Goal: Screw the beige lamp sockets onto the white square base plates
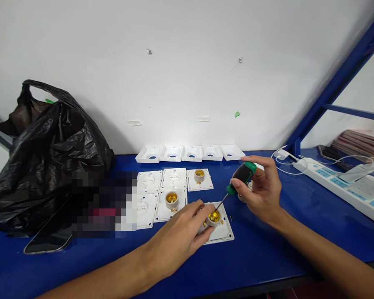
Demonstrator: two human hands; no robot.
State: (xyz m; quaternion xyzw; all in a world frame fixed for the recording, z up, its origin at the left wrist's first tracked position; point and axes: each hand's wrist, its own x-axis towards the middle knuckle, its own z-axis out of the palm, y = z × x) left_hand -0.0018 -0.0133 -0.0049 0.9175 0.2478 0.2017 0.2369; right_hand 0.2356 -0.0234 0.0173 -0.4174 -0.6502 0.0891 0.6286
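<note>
My left hand [180,232] is closed on a white lamp-holder plate [221,232] with a brass socket [214,216], steadying it on the blue table [262,253]. My right hand [262,189] grips a screwdriver [240,177] with a black and green handle. Its thin shaft slants down and its tip sits at the brass socket. A tiny screw [231,217] lies on the table just right of the plate.
Other white plates [162,189] lie in rows behind, two with brass sockets [171,198]. A row of white covers [190,153] lines the wall. A black plastic bag [46,153] and a phone [50,241] are at the left. A power strip [345,187] with cables lies at the right.
</note>
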